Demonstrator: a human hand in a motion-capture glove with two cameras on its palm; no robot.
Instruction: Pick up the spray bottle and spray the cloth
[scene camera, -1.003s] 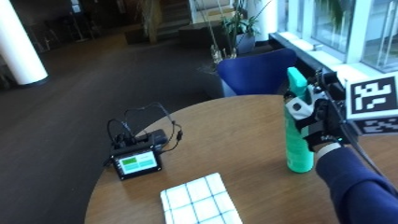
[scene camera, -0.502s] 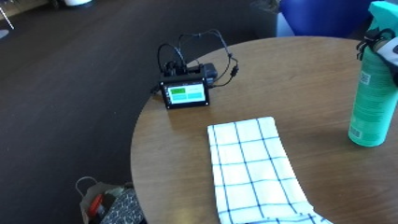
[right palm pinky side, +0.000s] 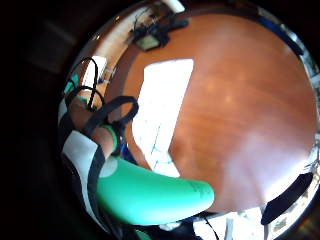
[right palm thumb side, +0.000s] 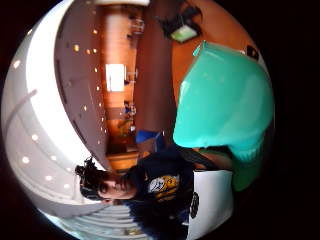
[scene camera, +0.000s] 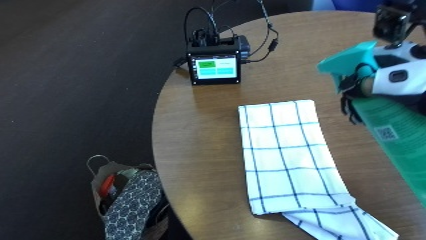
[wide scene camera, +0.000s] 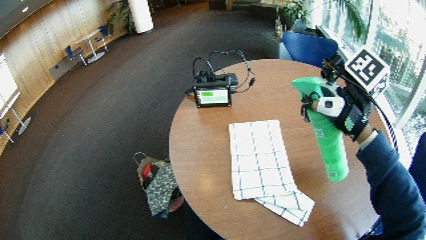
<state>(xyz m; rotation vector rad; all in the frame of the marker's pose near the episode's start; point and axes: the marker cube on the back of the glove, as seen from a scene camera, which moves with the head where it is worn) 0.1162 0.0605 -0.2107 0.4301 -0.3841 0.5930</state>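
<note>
The gloved right hand (wide scene camera: 343, 111) holds the green spray bottle (wide scene camera: 326, 140) lifted off the round wooden table (wide scene camera: 200, 150), its fingers curled around the neck just under the spray head, with the bottle's body hanging tilted below the hand. In the outside view the hand (scene camera: 393, 80) sits at the right edge, the turquoise nozzle pointing toward the device side of the table, and the bottle (scene camera: 399, 135) slants down past the cloth's right side — above the tabletop, not touching it. The white cloth with dark blue checks (scene camera: 293, 160) lies flat on the table, long and narrow, its near end folded over into a loose corner at the table's edge. The bottle is beside the cloth rather than directly over it. At the far side of the table stands a small black device with a lit green screen (scene camera: 214, 62), black cables looping behind it. On the dark floor beside the table sits a patterned bag (scene camera: 130, 197). From the palm's little-finger side, the green bottle body (right palm pinky side: 150, 195) fills the space next to the palm, with the cloth (right palm pinky side: 162, 110) spread on the table beyond — the thumb-side view is largely filled by the bottle's turquoise head (right palm thumb side: 225, 100).
</note>
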